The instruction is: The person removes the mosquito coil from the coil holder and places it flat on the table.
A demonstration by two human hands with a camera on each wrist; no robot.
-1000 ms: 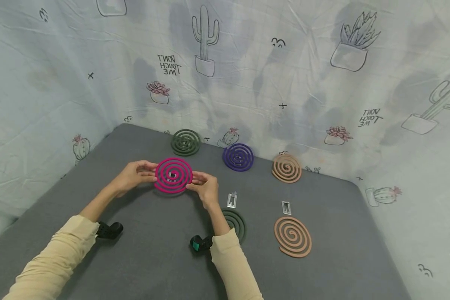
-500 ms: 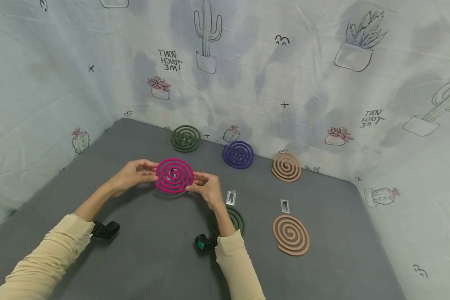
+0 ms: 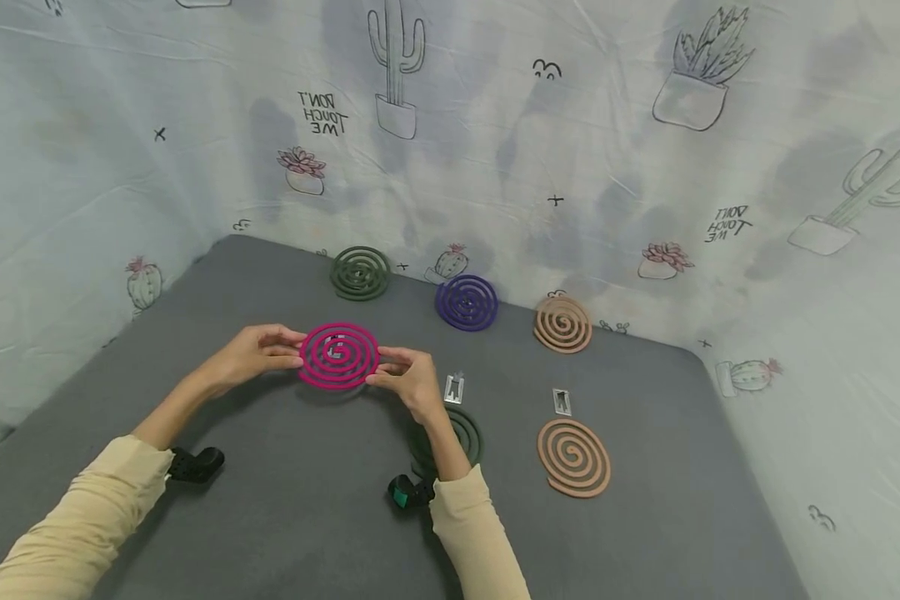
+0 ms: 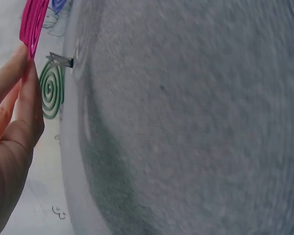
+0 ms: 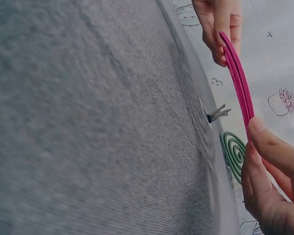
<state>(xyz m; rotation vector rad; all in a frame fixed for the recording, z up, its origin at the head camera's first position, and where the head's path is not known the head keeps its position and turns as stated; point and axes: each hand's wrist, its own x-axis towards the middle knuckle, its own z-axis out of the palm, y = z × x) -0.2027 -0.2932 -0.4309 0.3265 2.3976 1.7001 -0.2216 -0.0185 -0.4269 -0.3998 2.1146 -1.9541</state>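
Observation:
A pink mosquito coil [image 3: 337, 354] is held nearly level over the table by both hands. My left hand [image 3: 251, 357] pinches its left edge between thumb and fingers, and my right hand [image 3: 412, 383] pinches the opposite edge. Through the coil's gaps a metal coil stand [image 3: 335, 341] shows; from the right wrist view, the stand's upright prongs [image 5: 219, 114] rise from the table beside the coil's edge. Seen edge-on there, the pink coil [image 5: 239, 81] bows slightly and is raised off the table.
At the back are a green coil [image 3: 360, 273], a purple coil [image 3: 467, 303] and a tan coil [image 3: 562, 325]. Nearer lie another tan coil [image 3: 573, 458] and a green coil [image 3: 465, 437] partly under my right forearm. Two metal stands [image 3: 453, 389] sit on the grey table [image 3: 307, 500].
The pink coil has come slightly nearer to me and tilted flatter between both hands. Both hands keep their pinch on it. The head view has shifted slightly.

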